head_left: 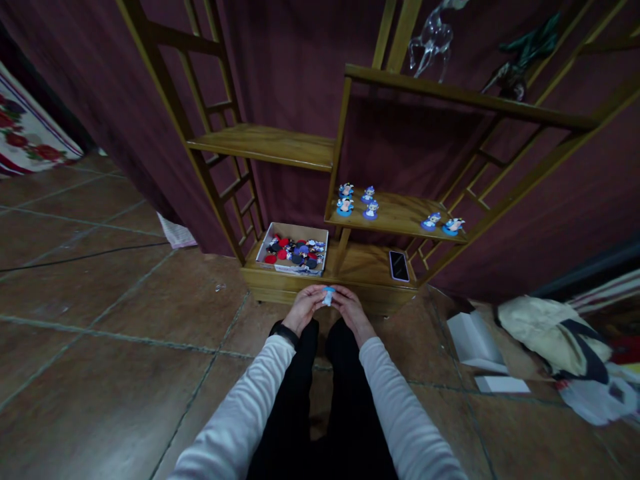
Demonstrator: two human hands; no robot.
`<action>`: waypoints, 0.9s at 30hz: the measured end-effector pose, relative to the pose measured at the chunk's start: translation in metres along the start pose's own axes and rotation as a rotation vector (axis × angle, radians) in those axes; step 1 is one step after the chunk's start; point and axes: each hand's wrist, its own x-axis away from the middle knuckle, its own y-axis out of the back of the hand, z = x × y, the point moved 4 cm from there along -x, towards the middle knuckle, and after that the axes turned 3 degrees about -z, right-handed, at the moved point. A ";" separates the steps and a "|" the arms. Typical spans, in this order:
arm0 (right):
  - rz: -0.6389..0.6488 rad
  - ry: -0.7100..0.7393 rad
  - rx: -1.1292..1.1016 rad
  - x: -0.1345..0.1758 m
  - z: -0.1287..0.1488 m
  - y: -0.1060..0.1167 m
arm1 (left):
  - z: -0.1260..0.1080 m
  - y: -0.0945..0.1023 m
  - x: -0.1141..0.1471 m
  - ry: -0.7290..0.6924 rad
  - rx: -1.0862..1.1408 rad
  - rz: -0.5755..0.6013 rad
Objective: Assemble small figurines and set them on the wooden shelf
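Between my fingertips is a small white and blue figurine (328, 297), held in front of the wooden shelf unit's base. My left hand (306, 308) pinches it from the left, and a dark band circles that wrist. From the other side my right hand (349, 307) grips it too. Just beyond my left hand, a cardboard box (265, 250) holds many red, black and purple round-based figurines. Several blue and purple figurines (370, 210) stand upright on the shelf (395, 212) above and to the right, grouped at its left and right ends.
A phone (399, 265) lies on the lowest shelf at right. Higher up stand a clear horse figure (434, 40) and a dark green sculpture (530, 50). White boxes (477, 341), a cream bag (550, 333) and a plastic bag (597, 397) lie on the right floor. A cable (85, 257) crosses the left floor.
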 end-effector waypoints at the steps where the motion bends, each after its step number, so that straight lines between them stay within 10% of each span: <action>1: -0.006 -0.003 0.007 0.000 0.000 0.000 | 0.000 0.000 0.000 -0.008 -0.011 -0.002; 27: -0.050 0.036 0.126 -0.011 -0.009 -0.002 | 0.008 0.003 -0.010 0.047 0.005 -0.087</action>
